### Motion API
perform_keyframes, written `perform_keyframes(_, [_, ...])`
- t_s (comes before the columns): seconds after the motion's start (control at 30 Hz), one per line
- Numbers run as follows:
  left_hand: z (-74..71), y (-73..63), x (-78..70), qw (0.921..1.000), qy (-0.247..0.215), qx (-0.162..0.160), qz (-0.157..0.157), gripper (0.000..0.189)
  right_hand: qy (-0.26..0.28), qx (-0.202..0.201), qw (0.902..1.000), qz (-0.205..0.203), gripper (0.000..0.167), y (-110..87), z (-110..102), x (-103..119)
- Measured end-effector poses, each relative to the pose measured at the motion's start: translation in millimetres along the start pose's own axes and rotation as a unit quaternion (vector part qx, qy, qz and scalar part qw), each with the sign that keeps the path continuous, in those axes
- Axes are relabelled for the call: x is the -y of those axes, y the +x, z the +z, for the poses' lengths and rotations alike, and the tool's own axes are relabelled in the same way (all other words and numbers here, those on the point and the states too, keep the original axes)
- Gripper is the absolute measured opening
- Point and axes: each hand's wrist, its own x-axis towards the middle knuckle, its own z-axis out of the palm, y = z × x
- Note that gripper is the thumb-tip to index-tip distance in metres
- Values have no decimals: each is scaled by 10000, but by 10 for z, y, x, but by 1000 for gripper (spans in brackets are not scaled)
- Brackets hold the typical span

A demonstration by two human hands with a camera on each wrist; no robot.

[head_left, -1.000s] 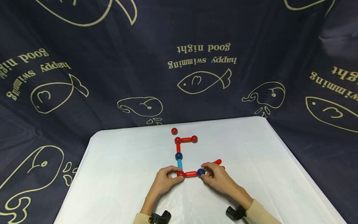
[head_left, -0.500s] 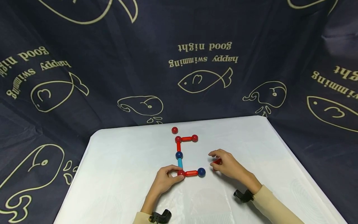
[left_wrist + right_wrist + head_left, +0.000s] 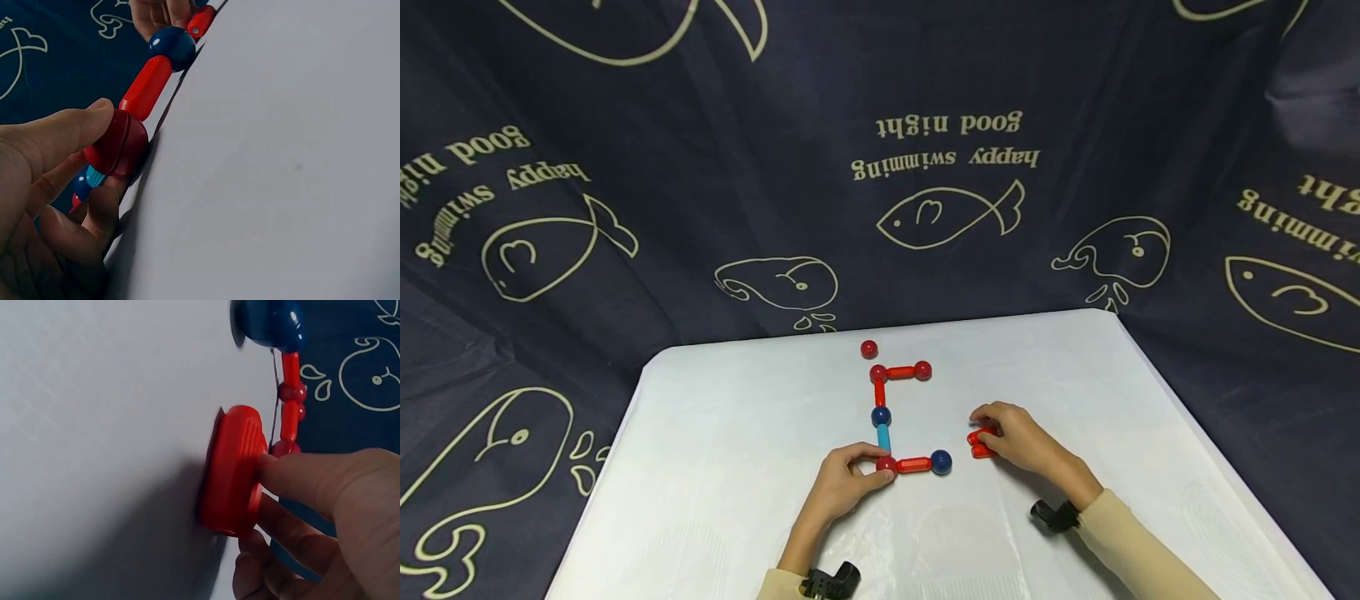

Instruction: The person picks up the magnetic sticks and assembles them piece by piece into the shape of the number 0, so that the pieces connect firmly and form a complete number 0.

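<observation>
A smooth white tabletop (image 3: 700, 458) with rounded far corners spreads beneath the hands, its covering faintly wrinkled and shiny at the near side. Dark navy cloth (image 3: 962, 292) rises behind it and shows along the left and right, printed with cream outlines of whales and fish and upside-down lettering about swimming and good night. Near the middle, the left hand (image 3: 842, 486) pinches a glossy dark red ball (image 3: 886, 463) between thumb and finger, its gap just the ball's width. From that ball a ridged red plastic-looking rod (image 3: 914, 465) runs right to a glossy dark blue ball (image 3: 942, 462), and a light blue rod (image 3: 883, 437) leads away into a chain of balls and red rods that turns right at its far end. A loose red ball (image 3: 868, 349) sits just beyond, near the far edge. To the right, two short red rods lie side by side; the right hand (image 3: 1018, 437), partly closed, has thumb and fingers curled about the far rod (image 3: 976, 436), how firmly I cannot tell.
</observation>
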Motion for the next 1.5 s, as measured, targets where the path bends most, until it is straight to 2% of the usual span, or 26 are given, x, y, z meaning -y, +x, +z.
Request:
perform_keyframes(0.2, [2, 5, 3, 10000, -9, -4, 0, 26, -75, 301, 9995, -25, 15, 1, -30, 0])
perform_keyframes(0.37, [10, 7, 13, 10000, -33, -14, -27, 27, -29, 308, 9995, -15, 15, -9, -44, 5])
perform_keyframes(0.63, [17, -8, 27, 10000, -59, -30, -31, 27, -200, 224, 9994, -175, 14, 8, -20, -24])
perform_keyframes(0.8, [14, -6, 34, 10000, -58, -25, -16, 27, -187, 99, 9998, 10, 16, 45, -8, -20])
perform_keyframes(1.0, [5, -6, 36, 10000, -41, -30, -31, 27, -37, -46, 9997, 254, 24, 117, 2, 20])
perform_keyframes(1.27, [3, -6, 22, 9999, -98, -45, -78, 28, 372, -268, 9988, 167, 38, 202, 59, 79])
perform_keyframes(1.5, [3, 3, 12, 10000, -48, -27, -22, 28, 510, -384, 9979, 117, 31, 272, 98, 151])
